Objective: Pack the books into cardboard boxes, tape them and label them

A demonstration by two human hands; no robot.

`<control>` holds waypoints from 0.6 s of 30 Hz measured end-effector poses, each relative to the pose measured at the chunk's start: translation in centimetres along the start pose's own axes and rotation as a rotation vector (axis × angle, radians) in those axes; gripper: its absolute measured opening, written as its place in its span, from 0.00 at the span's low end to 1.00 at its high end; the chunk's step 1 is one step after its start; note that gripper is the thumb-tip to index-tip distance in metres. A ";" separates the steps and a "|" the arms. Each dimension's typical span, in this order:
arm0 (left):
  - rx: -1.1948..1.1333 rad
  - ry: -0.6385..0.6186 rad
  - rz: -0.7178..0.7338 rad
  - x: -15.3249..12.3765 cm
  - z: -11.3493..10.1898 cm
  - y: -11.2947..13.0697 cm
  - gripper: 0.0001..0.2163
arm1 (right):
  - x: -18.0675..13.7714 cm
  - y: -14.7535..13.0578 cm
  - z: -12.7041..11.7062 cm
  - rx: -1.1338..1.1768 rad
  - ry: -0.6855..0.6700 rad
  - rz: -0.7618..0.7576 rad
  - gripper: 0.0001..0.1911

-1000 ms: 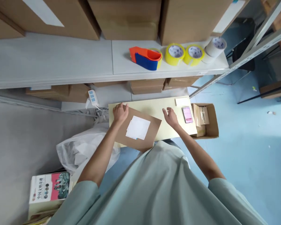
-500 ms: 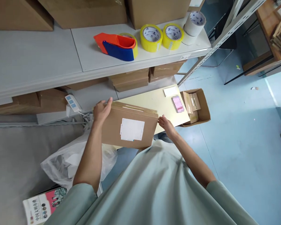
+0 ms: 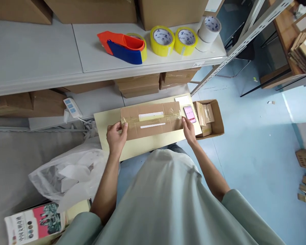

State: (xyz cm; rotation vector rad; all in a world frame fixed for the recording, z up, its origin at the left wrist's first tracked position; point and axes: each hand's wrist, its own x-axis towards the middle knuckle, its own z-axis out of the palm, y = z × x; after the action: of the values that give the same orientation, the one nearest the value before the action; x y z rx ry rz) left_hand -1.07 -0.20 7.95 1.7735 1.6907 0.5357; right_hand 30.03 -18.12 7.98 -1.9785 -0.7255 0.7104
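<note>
A long taped cardboard box (image 3: 153, 132) is over the pale yellow tabletop (image 3: 109, 120), its narrow side facing up. Clear tape runs along that side, with two white strips on it. My left hand (image 3: 116, 137) grips the box's left end, thumb on the upper side. At the right end my right hand (image 3: 188, 131) presses against the box with its fingers together. Close to the right hand lies a phone (image 3: 189, 114) with a lit pink screen, and behind it a white card (image 3: 182, 99).
On the shelf (image 3: 53, 54) ahead are a tape dispenser (image 3: 122, 47), yellow tape rolls (image 3: 162, 41) and a white roll (image 3: 210, 29). An open carton (image 3: 218, 119) of small boxes stands right of the table. A plastic bag (image 3: 73, 173) and a magazine (image 3: 35, 223) are at lower left.
The box has been turned, so its taped narrow side faces up instead of the labelled face. Both hands have shifted lower, and the right hand has closed in on the box's end.
</note>
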 end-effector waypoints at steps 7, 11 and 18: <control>0.071 0.045 0.024 -1.0 0.7 0.4 0.20 | 3.2 0.0 -0.3 -0.089 -0.001 -0.087 0.41; 0.018 0.104 0.246 -2.0 2.1 4.4 0.32 | 4.2 -0.3 0.7 -0.162 0.019 -0.167 0.43; -0.011 -0.272 0.486 -1.6 9.0 13.5 0.18 | 3.5 0.6 0.6 -0.225 -0.003 -0.173 0.41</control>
State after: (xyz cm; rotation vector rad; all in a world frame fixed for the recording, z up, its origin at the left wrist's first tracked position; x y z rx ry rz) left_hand 14.77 -3.03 10.76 2.1476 1.0714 0.4760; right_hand 32.11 -15.53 6.52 -2.0838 -1.0018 0.5471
